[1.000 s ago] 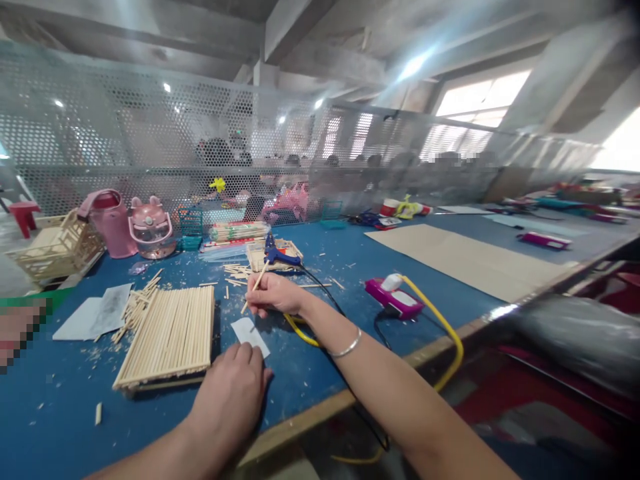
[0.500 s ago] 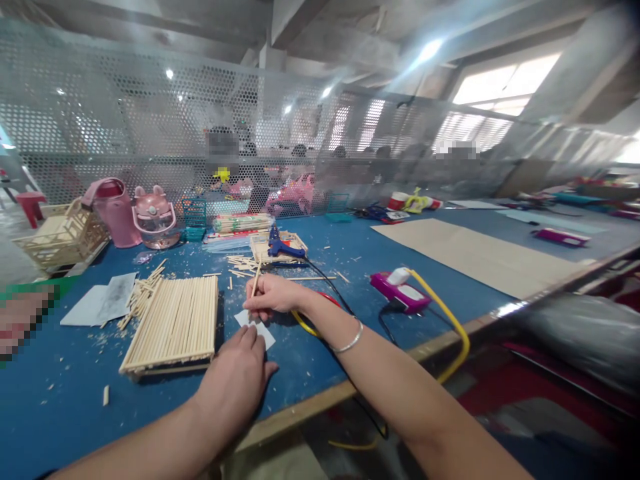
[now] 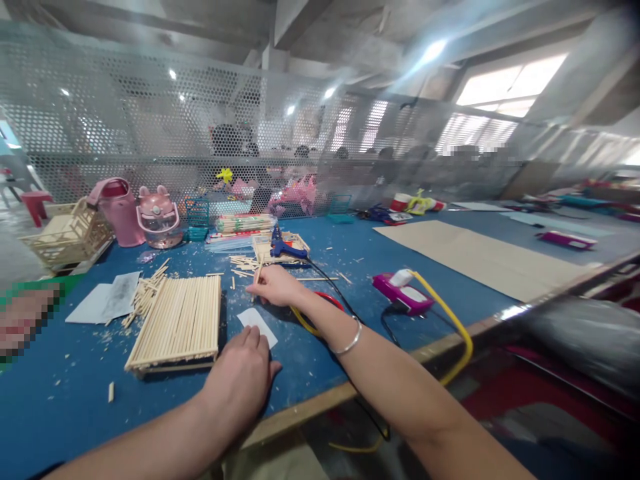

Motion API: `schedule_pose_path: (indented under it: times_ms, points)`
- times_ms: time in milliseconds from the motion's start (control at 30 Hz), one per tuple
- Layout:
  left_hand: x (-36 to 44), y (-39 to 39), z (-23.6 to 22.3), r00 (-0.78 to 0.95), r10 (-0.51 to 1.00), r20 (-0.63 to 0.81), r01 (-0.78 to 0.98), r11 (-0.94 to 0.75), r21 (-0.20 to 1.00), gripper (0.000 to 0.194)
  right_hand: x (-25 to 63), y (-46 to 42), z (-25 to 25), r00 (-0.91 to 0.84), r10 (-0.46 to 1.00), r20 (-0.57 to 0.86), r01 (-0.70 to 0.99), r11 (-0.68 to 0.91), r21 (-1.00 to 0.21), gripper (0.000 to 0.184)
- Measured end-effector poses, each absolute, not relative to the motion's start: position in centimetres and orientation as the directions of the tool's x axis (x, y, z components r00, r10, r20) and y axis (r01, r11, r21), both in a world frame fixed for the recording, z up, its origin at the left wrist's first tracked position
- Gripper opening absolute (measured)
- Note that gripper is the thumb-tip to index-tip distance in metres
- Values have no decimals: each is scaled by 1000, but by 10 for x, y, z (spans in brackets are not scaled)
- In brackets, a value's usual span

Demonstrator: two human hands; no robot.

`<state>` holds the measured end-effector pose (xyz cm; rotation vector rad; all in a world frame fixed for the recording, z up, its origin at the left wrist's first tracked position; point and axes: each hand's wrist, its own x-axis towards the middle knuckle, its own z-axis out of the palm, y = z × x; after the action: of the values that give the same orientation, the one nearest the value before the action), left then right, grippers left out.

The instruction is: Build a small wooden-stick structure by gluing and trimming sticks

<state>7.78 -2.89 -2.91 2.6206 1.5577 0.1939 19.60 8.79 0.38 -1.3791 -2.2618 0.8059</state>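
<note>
My right hand (image 3: 275, 285) pinches a short thin wooden stick (image 3: 259, 272), held nearly upright above the blue table. Just below it lies a small white piece of paper (image 3: 259, 325). My left hand (image 3: 239, 368) rests flat, its fingertips on the near edge of that paper and the thumb out to the right. Left of my hands is a panel of wooden sticks (image 3: 177, 320) laid side by side in a frame. A pile of loose sticks (image 3: 150, 287) touches its left side, with grey and white sheets (image 3: 117, 297) beyond.
A blue glue gun (image 3: 285, 248) rests on a small stick frame behind my right hand, its cord trailing right. A purple power strip (image 3: 403, 293) with a yellow cable sits to the right. Pink bottles (image 3: 159, 217) and a perforated screen (image 3: 175, 133) stand behind.
My right hand has lifted away from the paper with the stick, moving slightly up and back. More of the paper shows. My left hand stays on the paper.
</note>
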Motion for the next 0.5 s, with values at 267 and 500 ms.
schedule_pose_path:
  times_ms: [267, 500]
  points:
    - [73, -44, -11, 582, 721, 376, 730, -667, 148, 23, 198, 91, -2, -390, 920, 34, 236, 136, -962, 15]
    - [-14, 14, 49, -13, 883, 470, 869, -222, 442, 31, 209, 92, 5, -442, 872, 211, 427, 411, -805, 24]
